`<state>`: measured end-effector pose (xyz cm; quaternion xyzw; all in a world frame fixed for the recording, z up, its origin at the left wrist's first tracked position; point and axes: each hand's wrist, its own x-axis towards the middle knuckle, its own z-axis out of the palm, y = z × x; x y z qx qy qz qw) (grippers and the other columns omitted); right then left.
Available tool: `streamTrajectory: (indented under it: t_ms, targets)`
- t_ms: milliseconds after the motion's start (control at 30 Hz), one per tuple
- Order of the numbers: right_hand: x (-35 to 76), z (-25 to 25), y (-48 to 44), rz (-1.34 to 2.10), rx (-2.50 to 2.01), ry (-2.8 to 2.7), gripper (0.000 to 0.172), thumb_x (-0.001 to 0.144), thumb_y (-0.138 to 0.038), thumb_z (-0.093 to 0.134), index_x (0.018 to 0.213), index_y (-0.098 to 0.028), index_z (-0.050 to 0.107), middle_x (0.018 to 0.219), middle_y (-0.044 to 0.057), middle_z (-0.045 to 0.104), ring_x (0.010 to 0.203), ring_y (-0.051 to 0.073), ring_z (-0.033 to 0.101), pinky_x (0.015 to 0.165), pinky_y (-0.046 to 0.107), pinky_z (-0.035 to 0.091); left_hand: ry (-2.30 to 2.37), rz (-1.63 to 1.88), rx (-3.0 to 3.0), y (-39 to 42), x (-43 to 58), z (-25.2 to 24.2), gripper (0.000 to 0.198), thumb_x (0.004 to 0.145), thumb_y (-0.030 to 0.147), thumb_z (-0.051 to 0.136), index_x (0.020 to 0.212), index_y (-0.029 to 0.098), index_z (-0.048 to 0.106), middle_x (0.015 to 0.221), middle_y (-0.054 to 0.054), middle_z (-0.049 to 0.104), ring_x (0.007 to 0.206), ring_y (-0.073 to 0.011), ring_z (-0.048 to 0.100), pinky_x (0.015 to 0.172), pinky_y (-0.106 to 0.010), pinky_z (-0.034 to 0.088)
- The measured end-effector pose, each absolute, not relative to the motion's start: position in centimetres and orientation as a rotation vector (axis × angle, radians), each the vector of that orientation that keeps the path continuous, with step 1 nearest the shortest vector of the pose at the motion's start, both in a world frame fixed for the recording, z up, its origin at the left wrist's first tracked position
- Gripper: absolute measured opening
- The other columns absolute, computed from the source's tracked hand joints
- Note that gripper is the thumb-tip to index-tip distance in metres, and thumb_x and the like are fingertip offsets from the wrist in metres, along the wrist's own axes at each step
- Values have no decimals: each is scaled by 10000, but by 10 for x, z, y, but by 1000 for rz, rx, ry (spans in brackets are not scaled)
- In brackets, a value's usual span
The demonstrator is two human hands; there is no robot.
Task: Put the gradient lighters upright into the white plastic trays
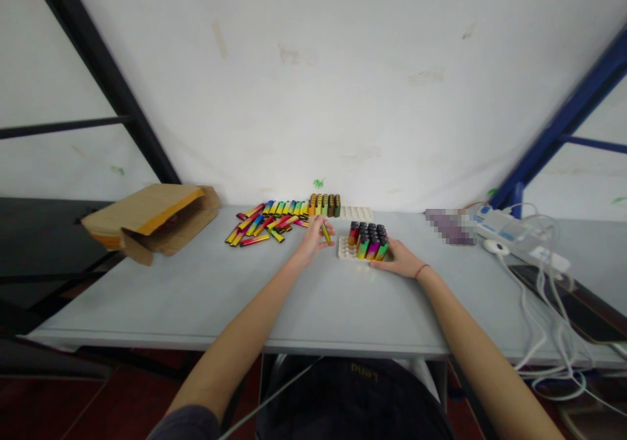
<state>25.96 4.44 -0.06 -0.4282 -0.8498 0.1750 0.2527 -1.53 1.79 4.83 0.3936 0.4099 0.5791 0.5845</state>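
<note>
The yellow plastic stick [326, 232] and the loose multicoloured plastic sticks [259, 224] are showing smooth, glossy shells. The white socketed plastic tray [344, 252] is appearing matt. The grey table top [196, 296] is presenting a smooth, dull finish. The brown cardboard box [147, 221] is showing rough, matt paperboard.

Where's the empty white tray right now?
Head view, far middle of the table: the empty white tray lies just right of the upright row of sticks, behind the part-filled tray and the stick in the left hand.
</note>
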Motion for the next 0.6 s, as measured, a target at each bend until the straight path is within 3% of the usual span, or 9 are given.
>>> streamTrajectory:
  t_ms: [167, 300, 500, 600]
  targets:
    - [260, -2, 45, 457, -1161, -2305, 646, 715, -599, 747, 1205, -194, 631, 1219, 128, 694, 1100, 348, 632, 1003, 517, 484, 1005, 1321, 1022, 21, -14, 41, 272, 862, 430, 579, 933, 254, 384, 657, 89, 490, 517, -86, 487, 464, -160, 416]
    - [261, -3, 46, 460, -1152, -2304, 639, 720, -613, 738, 1201, -204, 636, 1217, 121, 694, 1107, 350, 633, 994, 515, 494, 1070, 1270, 1007, 25, -14, 38, 212, 907, 396, 502, 864, 242, 363, 643, 79, 460, 478, -77, 427, 409, -150, 348]
    - [261, -4, 47, 480, -1158, -2318, 640, 728, -621, 728, 1203, -203, 633, 1232, 123, 687, 1120, 351, 631, 1012, 523, 487, 1180, 1286, 1183, 24, -17, 36, 276, 886, 434, 622, 899, 226, 440, 801, 36, 523, 641, -75, 546, 501, -154, 435]
    - [261, -4, 47, 481, -1153, -2322, 648, 733, -623, 723, 1212, -198, 626, 1242, 128, 682, 1131, 354, 627, 1017, 528, 483, 1188, 1243, 1252, 23, -18, 34, 294, 897, 469, 611, 912, 233, 437, 778, 40, 511, 635, -77, 529, 519, -159, 435]
